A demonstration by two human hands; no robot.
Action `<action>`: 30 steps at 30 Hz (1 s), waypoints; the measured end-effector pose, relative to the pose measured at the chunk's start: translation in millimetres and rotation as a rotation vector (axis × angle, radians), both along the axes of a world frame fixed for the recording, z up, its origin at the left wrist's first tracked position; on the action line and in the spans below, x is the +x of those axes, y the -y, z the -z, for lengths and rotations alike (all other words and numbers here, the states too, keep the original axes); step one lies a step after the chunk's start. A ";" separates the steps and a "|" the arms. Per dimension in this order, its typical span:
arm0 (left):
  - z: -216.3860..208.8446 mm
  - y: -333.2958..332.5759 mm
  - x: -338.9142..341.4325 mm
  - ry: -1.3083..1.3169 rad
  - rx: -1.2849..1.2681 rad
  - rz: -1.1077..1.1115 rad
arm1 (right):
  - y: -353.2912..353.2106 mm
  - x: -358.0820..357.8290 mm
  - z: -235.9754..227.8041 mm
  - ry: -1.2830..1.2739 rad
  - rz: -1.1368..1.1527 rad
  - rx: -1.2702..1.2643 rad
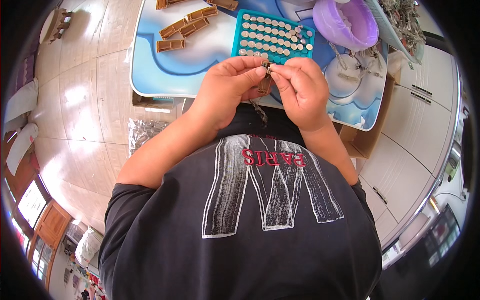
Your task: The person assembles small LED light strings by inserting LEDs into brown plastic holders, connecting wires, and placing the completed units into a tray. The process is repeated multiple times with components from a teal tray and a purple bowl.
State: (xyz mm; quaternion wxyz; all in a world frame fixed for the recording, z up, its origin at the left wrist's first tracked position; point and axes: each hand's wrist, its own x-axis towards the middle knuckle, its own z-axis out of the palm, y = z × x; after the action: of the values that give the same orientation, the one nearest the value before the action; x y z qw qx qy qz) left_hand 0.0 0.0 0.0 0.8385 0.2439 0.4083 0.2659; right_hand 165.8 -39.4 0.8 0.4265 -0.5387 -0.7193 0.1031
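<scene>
Close to my body, at the near edge of the table, my left hand (227, 86) is closed round a small brown plastic casing (264, 86). The casing hangs lengthwise between my hands, with small dark and metal bits at its upper end. My right hand (305, 89) is pinched against that upper end, thumb and forefinger together. Whether it grips the casing's edge or a tiny part there is hidden by the fingertips. Just beyond both hands lies a teal tray (239, 30) with rows of round silver discs like button cells.
Several more brown casings (171, 46) lie at the table's far left. A purple basket (320, 22) stands at the far right, beside a bin of tangled wired parts (402, 17). Loose wired pieces (350, 75) rest on the blue-and-white table (200, 85). White cabinets (410, 135) stand right.
</scene>
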 end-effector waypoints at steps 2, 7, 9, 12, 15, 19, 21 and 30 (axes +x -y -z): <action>0.9 0.0 -0.3 0.015 -0.007 -0.007 | 0.3 0.9 0.0 0.049 -0.019 0.019; 0.1 -0.2 3.1 0.052 0.018 0.005 | -11.7 23.6 5.3 0.088 0.162 0.064; -1.0 0.1 2.9 0.049 0.020 0.006 | -17.4 26.1 7.9 0.153 0.188 0.073; -1.3 -0.3 1.6 0.043 0.017 0.001 | -21.7 24.9 8.5 0.237 0.151 0.109; -0.1 -0.4 1.8 0.049 0.027 0.000 | -19.7 24.5 9.7 0.196 0.135 0.131; 5.5 -0.2 1.5 0.062 0.039 0.012 | -10.6 10.5 -4.7 0.038 0.079 0.090; 5.1 -0.3 1.1 0.060 0.040 0.015 | -8.8 4.8 -6.8 0.021 0.047 0.063; -0.7 5.8 1.1 0.059 0.043 -0.046 | -6.8 -2.0 -9.4 0.078 -0.001 0.014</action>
State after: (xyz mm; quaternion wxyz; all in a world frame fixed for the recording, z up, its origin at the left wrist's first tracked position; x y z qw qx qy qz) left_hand 1.1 -5.8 0.7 0.8384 0.2442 0.3832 0.3010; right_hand 163.8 -32.6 10.1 0.4018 -0.5389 -0.7363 0.0772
